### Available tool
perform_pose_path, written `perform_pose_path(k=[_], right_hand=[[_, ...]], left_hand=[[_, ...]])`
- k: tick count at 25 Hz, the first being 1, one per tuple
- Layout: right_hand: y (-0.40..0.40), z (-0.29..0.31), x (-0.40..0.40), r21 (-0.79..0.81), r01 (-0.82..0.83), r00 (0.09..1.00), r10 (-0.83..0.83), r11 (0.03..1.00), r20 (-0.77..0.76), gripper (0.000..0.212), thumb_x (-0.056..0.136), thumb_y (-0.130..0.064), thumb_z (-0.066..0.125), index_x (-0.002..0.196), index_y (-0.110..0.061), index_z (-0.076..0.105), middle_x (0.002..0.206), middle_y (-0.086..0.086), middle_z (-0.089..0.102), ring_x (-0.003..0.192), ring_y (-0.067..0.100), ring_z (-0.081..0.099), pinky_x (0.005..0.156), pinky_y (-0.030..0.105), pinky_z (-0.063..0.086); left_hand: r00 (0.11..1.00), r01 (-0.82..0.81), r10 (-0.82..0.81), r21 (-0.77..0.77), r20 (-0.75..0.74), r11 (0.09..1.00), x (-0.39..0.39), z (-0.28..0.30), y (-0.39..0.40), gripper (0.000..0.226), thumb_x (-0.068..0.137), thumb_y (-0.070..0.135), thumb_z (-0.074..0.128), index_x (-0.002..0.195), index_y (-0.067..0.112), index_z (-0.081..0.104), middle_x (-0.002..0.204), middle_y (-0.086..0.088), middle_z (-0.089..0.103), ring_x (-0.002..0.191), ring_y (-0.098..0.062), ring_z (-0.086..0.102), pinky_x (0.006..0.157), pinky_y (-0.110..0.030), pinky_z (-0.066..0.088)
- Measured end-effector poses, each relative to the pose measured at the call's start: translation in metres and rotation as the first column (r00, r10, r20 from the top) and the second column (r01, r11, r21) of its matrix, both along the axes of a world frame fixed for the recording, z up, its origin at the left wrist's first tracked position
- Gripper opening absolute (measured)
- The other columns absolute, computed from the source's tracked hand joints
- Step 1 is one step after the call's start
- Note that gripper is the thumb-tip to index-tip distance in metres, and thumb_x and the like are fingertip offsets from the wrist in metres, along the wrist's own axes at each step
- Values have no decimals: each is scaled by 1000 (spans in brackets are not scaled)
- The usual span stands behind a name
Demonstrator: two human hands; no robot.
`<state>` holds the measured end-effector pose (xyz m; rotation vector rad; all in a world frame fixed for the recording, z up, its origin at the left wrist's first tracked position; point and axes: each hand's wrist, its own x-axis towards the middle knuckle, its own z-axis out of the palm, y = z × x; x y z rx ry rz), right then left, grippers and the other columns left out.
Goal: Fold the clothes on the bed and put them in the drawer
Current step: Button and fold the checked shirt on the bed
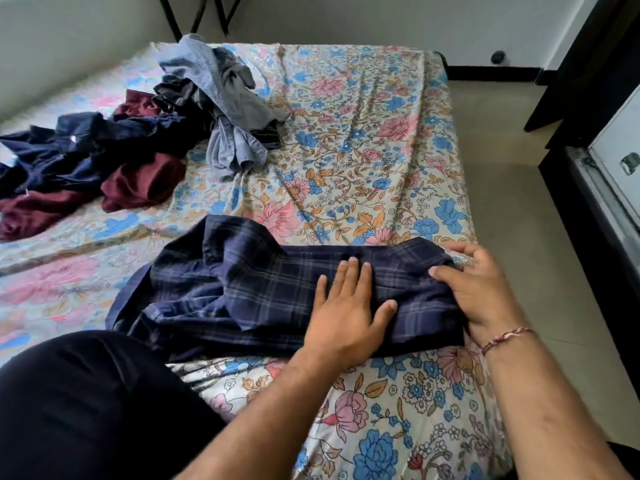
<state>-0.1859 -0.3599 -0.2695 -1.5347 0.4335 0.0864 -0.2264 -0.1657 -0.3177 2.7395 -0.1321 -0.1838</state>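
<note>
Bed (363, 140) edge — plaid shirt (242, 289) alongside

The bed (363, 140) is bare on the right side past the checked cloth (242, 289). A clothes pile (138, 133) fills the left side.

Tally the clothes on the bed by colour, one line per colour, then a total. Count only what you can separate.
Navy plaid garment, under both hands: 1
Maroon garments and: 3 visible patches, possibly fewer pieces
Plain navy heap: at least 1
Grey-blue heap: at least 1
Total: at least 6; the heaps are too tangled to split further.
</note>
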Motion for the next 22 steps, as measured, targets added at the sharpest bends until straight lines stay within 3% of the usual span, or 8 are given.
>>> perform_pose_path(k=[4,6,9,11,14,18,20,22], right_hand=[[7,19,-18,153,-122,987,103,981,124,35,96,-2,64,127,-18,61,111,16,76,93,25,74,79,39,60],[25,26,-29,187,-273,947,229,944,224,40,98,-9,60,136,-19,56,121,12,73,103,26,71,86,37,58],[59,28,-37,90,-444,851,388,891,353,55,96,-8,62,145,-27,49,136,-1,66,118,26,66,97,36,56],[87,26,-39,-186,-509,751,539,840,381,69,94,-12,65,152,-38,39,142,-13,58,113,19,66,101,37,54],[127,12,-47,-394,-543,653,668,741,356,75,92,-13,66,153,-43,34,141,-18,54,109,12,67,98,31,54],[134,-6,-50,-344,5,896,148,939,418,40,93,-4,67,121,-31,60,112,-8,68,91,8,67,79,31,60],[123,-10,-39,-482,10,978,91,876,186,33,91,-19,75,120,-27,60,109,-5,67,88,10,67,72,30,58],[117,-16,-29,-436,-184,983,174,881,-63,47,84,-42,81,124,-25,61,107,-5,72,93,16,71,80,35,59]], left_hand=[[999,-4,6,-59,34,998,14,-7,-26,77,104,62,13,167,19,5,175,-1,-8,159,-15,-16,129,-47,-11],[997,35,-11,-344,74,938,19,0,-13,60,107,46,34,162,23,32,171,-4,26,159,-21,18,130,-48,12],[944,-294,256,-883,-209,365,28,29,39,38,96,10,48,125,17,72,125,-7,74,113,-23,68,102,-38,52],[850,-502,194,-865,-490,16,32,50,72,36,97,20,46,110,9,77,111,-17,77,93,-28,70,84,-36,54],[857,-514,126,-846,-500,143,25,61,87,26,98,31,61,100,10,77,96,-15,76,86,-29,70,83,-42,56],[829,-514,425,-795,-363,324,29,35,102,14,88,25,70,92,13,76,93,-12,79,91,-31,74,92,-54,59],[801,-544,573,-611,-174,575,27,31,115,19,92,23,68,109,19,75,105,-6,78,102,-28,71,92,-39,55],[796,-550,599,-516,-85,657,20,36,115,37,95,20,64,133,20,63,123,-4,71,114,-25,66,96,-36,52]])
